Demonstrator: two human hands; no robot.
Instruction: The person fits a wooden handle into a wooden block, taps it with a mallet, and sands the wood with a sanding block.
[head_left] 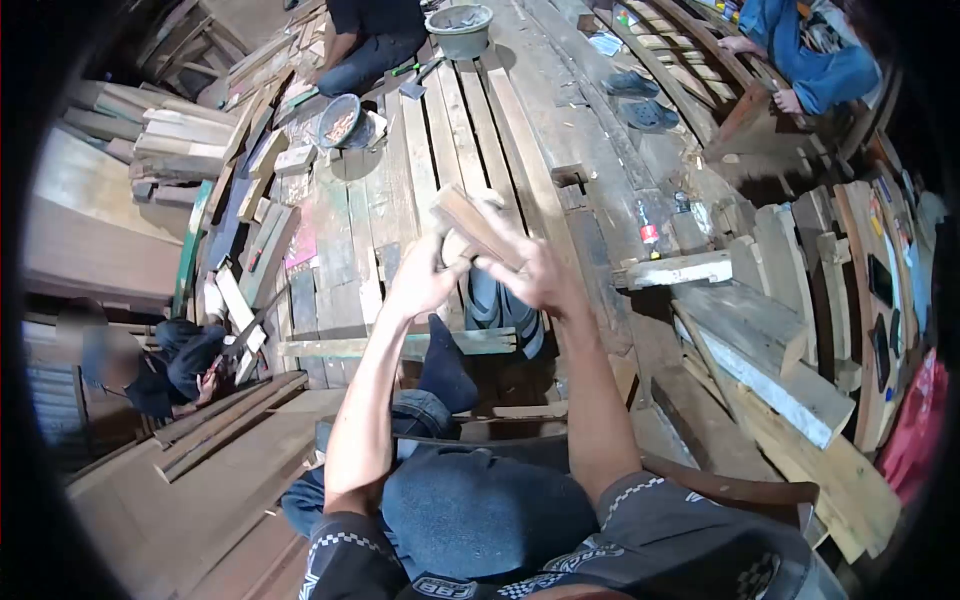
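In front of me, above the plank floor, a short brown wooden block point(478, 226) is held tilted between my two hands. My left hand point(422, 278) closes on its near left side, the thumb pressed toward the middle. From the right, my right hand point(537, 275) grips the block, with fingers stretched along its far side. A paler piece of wood point(457, 247) shows just under the block, next to my left thumb. Below the hands, a pair of dark sandals point(486, 300) rests on the floor, partly hidden by my right hand. My sock-covered foot point(446, 370) is close by.
Long planks point(450, 130) run away ahead. Lumber is stacked at left point(190, 140) and right point(760, 320). A grey tub point(460, 40) and a bowl of wood scraps point(340, 122) stand farther off. A red-labelled bottle point(648, 232) is at right. Other people sit left, ahead and right.
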